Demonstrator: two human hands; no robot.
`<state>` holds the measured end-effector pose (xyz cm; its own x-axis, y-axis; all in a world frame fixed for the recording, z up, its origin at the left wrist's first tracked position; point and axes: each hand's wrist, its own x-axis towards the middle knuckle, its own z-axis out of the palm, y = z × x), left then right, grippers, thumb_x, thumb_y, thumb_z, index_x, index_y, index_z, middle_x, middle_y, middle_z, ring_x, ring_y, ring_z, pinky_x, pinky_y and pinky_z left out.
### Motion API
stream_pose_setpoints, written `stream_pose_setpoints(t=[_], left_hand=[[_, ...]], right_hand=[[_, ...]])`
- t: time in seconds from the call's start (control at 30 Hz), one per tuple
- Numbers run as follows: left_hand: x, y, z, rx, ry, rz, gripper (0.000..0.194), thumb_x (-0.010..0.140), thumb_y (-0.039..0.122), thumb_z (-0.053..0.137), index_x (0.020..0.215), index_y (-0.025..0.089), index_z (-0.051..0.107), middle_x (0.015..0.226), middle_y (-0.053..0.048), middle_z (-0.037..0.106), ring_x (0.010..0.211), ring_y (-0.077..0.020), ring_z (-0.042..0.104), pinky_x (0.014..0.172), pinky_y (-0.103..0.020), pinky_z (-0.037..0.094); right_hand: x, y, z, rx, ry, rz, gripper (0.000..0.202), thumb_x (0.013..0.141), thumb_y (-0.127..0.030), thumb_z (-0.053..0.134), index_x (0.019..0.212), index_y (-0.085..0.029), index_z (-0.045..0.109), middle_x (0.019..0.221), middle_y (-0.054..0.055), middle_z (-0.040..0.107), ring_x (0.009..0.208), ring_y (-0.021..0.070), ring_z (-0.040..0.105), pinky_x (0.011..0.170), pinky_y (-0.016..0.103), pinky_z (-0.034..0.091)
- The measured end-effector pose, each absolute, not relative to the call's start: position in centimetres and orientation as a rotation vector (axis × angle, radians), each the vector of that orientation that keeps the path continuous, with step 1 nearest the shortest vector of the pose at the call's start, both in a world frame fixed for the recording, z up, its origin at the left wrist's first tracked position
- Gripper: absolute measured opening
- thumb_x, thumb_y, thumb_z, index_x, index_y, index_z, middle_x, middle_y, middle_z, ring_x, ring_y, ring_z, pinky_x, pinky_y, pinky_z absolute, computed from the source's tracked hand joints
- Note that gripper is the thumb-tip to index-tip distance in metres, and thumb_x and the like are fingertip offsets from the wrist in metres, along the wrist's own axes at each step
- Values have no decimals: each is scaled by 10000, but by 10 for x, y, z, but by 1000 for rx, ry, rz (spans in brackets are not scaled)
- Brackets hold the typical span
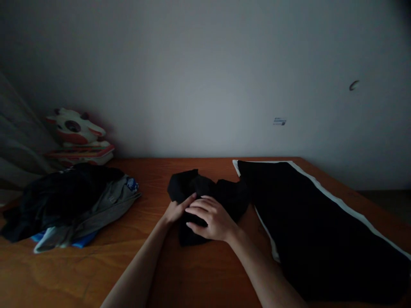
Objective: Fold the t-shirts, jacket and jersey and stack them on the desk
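A crumpled black garment lies on the wooden table in front of me, its kind hidden by the folds. My left hand grips its left side, thumb on top and the other fingers mostly hidden in the cloth. Curled over the middle of the fabric, my right hand presses and holds it, fingertips close to the left thumb. To the right, a large flat black cloth with white edges is spread out, and the garment's right end touches its left side.
A heap of clothes, black on top with grey and blue below, sits on the left of the table. Behind it stands a cow-shaped toy keyboard beside a curtain. A pale wall rises along the table's back edge.
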<state>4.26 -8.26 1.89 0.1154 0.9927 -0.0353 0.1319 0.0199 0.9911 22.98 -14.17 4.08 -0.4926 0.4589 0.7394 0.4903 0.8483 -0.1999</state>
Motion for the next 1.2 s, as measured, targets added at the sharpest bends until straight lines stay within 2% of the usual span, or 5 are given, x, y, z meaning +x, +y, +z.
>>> stream_pose_setpoints(t=[0.23,0.37,0.67,0.83,1.2], left_hand=[[46,-69,23,724,1120,1171,465,833,570,718,989,136,783,941,-131,801,1070,-346,727,907,-397,594],[43,-63,30,410,710,1288,366,958,394,556,1098,116,749,1043,-145,791,1123,-306,715,1015,-418,555],[33,-62,25,443,763,1242,243,702,38,554,848,113,734,786,-85,756,719,-199,720,707,-287,596],[43,-64,19,507,863,1164,136,757,126,597,817,131,718,702,-40,712,590,-160,649,552,-247,527],[44,-79,20,913,704,1143,383,698,522,854,771,162,747,851,-91,764,908,-248,704,876,-343,546]], right_hand=[[275,-125,34,-1329,-1758,-269,524,844,-481,727,1271,-186,653,1192,153,714,1113,323,653,979,486,478],[286,-120,29,-1368,-1863,-108,224,947,-378,620,844,-215,733,807,65,758,790,227,701,823,374,482],[244,-149,46,-1047,-1957,725,378,964,-515,582,756,-241,739,550,-21,668,503,132,630,534,236,458],[265,-128,30,-1281,-1709,125,570,828,-569,722,1260,-205,646,1146,134,727,1058,295,681,934,445,523],[255,-128,17,-1274,-1770,-147,102,877,-143,587,924,-230,612,1004,92,719,976,265,676,856,396,498]])
